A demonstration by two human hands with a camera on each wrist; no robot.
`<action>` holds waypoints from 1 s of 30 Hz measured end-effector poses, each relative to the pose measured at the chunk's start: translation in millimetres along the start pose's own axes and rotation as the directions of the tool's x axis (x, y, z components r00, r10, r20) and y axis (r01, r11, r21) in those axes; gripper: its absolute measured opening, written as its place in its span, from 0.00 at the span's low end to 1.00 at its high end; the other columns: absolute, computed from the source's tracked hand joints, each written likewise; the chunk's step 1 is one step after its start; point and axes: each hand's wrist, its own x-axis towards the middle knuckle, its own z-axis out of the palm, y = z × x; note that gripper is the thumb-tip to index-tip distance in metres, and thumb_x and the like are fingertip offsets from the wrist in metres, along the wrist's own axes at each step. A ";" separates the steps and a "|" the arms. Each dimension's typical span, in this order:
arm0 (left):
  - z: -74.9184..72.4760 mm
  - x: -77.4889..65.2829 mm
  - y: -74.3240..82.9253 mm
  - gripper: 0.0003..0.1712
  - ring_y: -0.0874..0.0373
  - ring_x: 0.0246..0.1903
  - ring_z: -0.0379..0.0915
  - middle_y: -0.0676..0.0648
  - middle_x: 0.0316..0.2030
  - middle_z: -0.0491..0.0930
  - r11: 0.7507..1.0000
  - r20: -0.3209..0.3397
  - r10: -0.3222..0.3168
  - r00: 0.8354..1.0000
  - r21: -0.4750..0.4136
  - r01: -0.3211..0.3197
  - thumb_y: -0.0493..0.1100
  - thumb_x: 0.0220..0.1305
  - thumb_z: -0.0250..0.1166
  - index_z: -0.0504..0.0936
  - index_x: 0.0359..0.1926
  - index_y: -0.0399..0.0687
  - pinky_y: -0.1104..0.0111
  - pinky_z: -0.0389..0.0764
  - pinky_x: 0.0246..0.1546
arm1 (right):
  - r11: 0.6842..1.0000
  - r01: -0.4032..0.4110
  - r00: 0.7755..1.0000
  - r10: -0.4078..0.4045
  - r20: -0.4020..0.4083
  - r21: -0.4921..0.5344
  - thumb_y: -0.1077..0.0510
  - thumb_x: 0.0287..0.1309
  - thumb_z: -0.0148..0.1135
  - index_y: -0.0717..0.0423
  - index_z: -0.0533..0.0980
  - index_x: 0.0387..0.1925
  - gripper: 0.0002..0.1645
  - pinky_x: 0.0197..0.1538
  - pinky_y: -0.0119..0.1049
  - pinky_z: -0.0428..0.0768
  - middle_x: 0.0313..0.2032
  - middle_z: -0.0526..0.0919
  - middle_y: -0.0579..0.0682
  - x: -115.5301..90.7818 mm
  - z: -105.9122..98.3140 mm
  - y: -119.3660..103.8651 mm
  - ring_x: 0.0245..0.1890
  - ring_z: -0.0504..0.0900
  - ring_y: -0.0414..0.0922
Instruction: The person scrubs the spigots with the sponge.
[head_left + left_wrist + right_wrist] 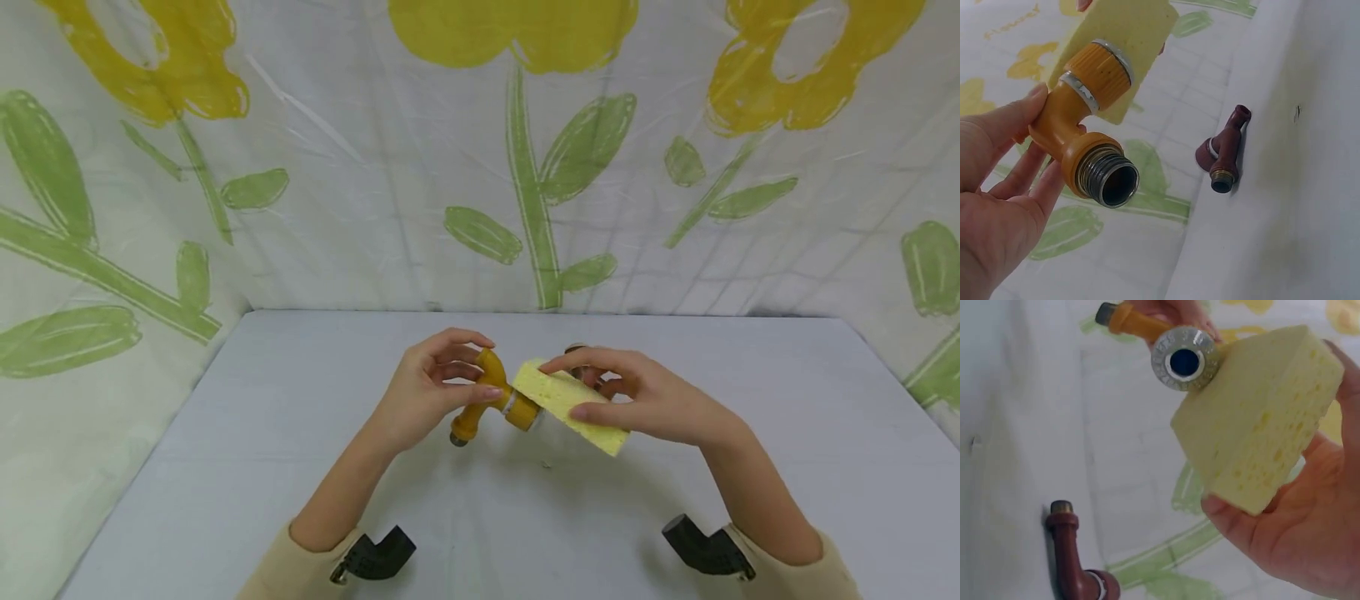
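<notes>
My left hand (427, 387) grips an orange faucet (491, 393) by its body, thumb on the near side. In the left wrist view the faucet's threaded end (1110, 177) points toward the camera. A yellow sponge (573, 406) is pinched between the thumb and fingers of my right hand (652, 396). The sponge's flat face lies against the faucet's ribbed knob (1099, 75), whose silver end (1185, 359) shows in the right wrist view. Both things are held above the table.
A dark red faucet (1225, 153) lies on the white table (337, 500) behind the sponge, mostly covered by it in the head view. A small dark mark (546, 464) shows on the tabletop. A flower-printed curtain (360, 208) hangs behind and at the sides.
</notes>
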 end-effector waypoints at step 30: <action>15.1 5.1 -1.4 0.20 0.55 0.32 0.87 0.41 0.38 0.85 0.932 -0.242 -0.316 0.918 -0.260 0.252 0.29 0.64 0.73 0.69 0.45 0.40 0.62 0.92 0.38 | 0.870 0.023 0.919 -0.212 -0.332 -0.492 0.57 0.51 0.83 0.35 0.87 0.55 0.28 0.42 0.41 0.74 0.61 0.74 0.53 5.3 30.8 -13.6 0.50 0.67 0.47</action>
